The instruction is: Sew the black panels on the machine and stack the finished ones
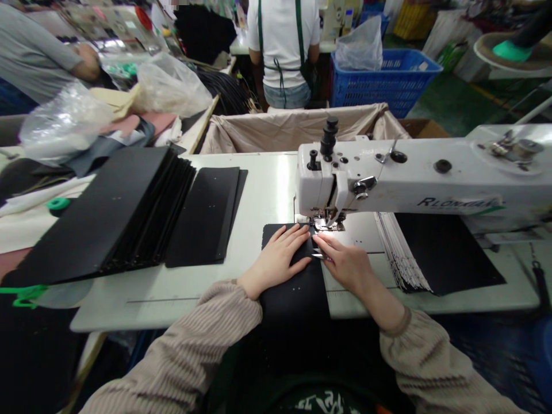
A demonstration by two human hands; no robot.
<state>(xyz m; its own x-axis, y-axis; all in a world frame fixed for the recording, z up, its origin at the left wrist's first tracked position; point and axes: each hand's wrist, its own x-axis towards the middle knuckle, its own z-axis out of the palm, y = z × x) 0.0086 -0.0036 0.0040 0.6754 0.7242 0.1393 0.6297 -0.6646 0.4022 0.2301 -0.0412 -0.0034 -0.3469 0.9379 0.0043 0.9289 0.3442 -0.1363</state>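
A black panel lies under the presser foot of a white sewing machine and hangs over the table's front edge. My left hand rests flat on it, fingers stretched toward the needle area. Just right of it, my right hand is closed around thread snips, whose pointed blades stick out to the left over the panel. The fingertips of that hand press at the panel's right edge, close to the foot. The snips' handles are hidden in my palm.
Left on the table are a tall stack of black panels and a smaller pile. Panels with pale edges lie under the machine arm. Behind stand a fabric-lined bin, a blue crate and a seated person.
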